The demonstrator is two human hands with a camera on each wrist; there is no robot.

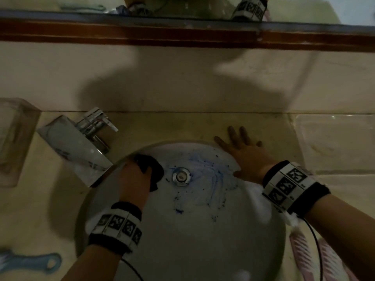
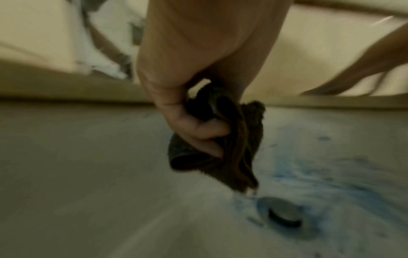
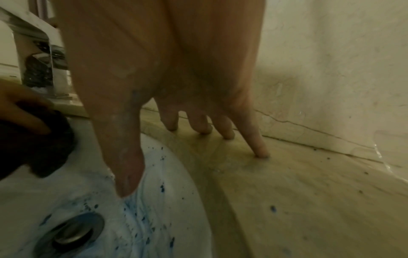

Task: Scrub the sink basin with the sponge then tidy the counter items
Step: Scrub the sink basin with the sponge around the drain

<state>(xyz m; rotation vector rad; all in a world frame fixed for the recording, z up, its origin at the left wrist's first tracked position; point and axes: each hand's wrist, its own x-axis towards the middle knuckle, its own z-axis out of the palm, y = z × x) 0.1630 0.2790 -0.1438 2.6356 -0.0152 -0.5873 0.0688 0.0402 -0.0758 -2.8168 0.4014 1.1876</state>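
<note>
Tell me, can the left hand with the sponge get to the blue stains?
Probably yes. The left hand grips the sponge inside the sink, and only the drain lies between it and the blue stains.

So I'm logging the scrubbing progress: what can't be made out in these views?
- Dark scrubbing sponge: crumpled in the left hand; motion blur hides its texture.
- White round sink basin: near rim cut off in the head view.
- Pink striped item: cropped, blurred, unidentifiable.
- Right hand: palm contact hidden.

I see a chrome tap [image 1: 95, 126] by the wall, and a mirror [image 1: 182, 7] with a brown frame [image 1: 182, 35] above.
</note>
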